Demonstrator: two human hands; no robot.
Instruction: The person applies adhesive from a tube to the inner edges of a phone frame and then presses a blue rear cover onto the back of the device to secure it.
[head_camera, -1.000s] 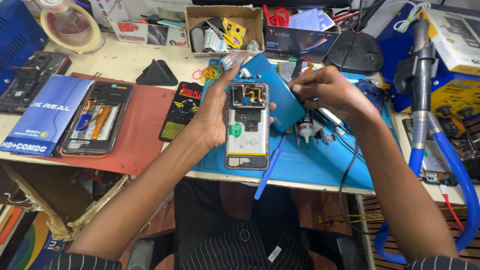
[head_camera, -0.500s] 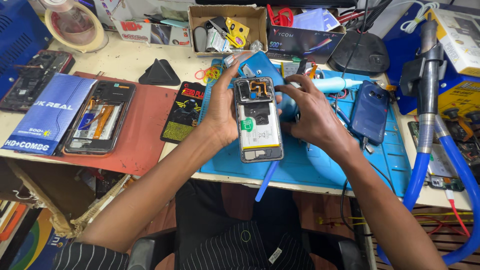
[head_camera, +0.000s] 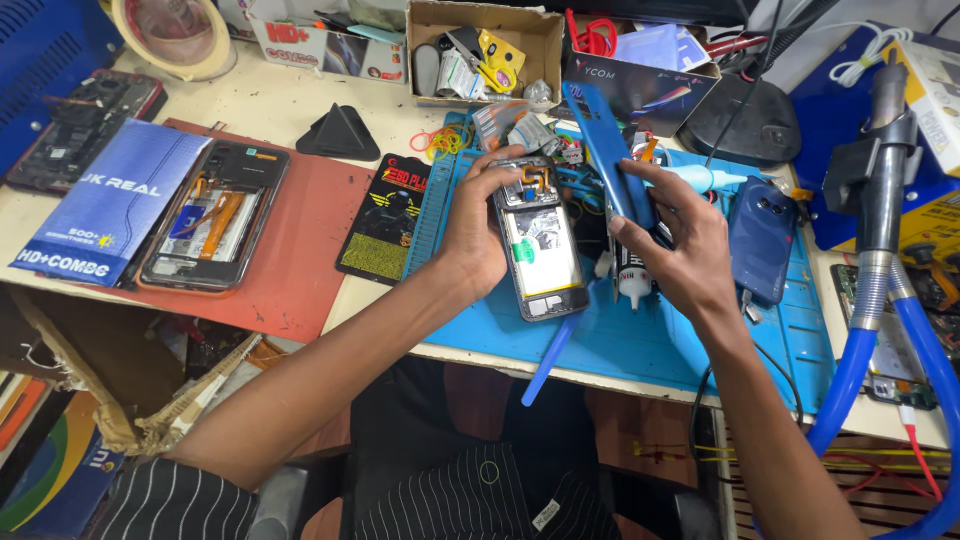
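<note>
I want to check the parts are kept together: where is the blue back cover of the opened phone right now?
In the head view the blue back cover is held edge-on in the right hand, just right of the opened phone that the left hand holds over the blue mat.

Opened phone on mat, back cover just right, cardboard box behind.

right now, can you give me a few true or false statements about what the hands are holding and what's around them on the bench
1. The left hand holds an opened phone. True.
2. The right hand holds a red back cover. False: the back cover is blue.
3. The work is above a blue mat. True.
4. The cardboard box at the back is empty. False: it holds small parts.
</note>
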